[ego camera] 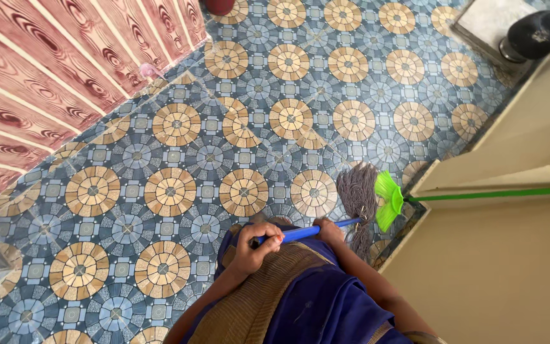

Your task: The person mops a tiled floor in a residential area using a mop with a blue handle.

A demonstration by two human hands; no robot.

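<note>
I hold a mop by its blue handle (307,232) with both hands. My left hand (257,245) wraps the near end of the handle. My right hand (328,230) grips it further along, closer to the grey string mop head (358,200), which rests on the patterned tile floor (275,114). Right beside the mop head lies a bright green broom head (387,200) on a long green stick (498,193) that runs off to the right.
A red wood-grain panelled wall (39,83) stands at the left. A cream wall or door frame (517,255) fills the right. A black round container (535,33) sits on a stone slab at the top right. My blue garment hangs below.
</note>
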